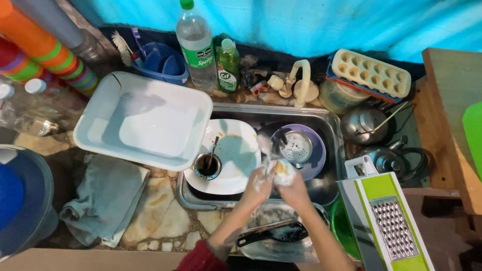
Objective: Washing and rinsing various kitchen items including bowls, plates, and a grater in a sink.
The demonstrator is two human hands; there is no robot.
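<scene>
Head view: both hands meet over the front edge of the stainless steel sink [329, 125]. Left hand [258, 181] is lathered in white foam, fingers curled narrowly around a small object that the suds hide. Right hand [291, 186] has its fingers closed on a yellow soapy sponge [282, 169], touching the left hand.

Unwashed items lie in the sink: at 10 o'clock from the hands, a white round plate [236, 150] carrying a dark cup with spoon [207, 167]; at 1 o'clock, a purple bowl holding a perforated metal strainer [296, 147].

At 6 o'clock, a black ladle [273, 234] rests in a clear container. At 10 o'clock on the stone worktop [158, 206] sits a white rectangular plastic basin [145, 118], holding nothing, so scrubbing appears at an early stage.
</scene>
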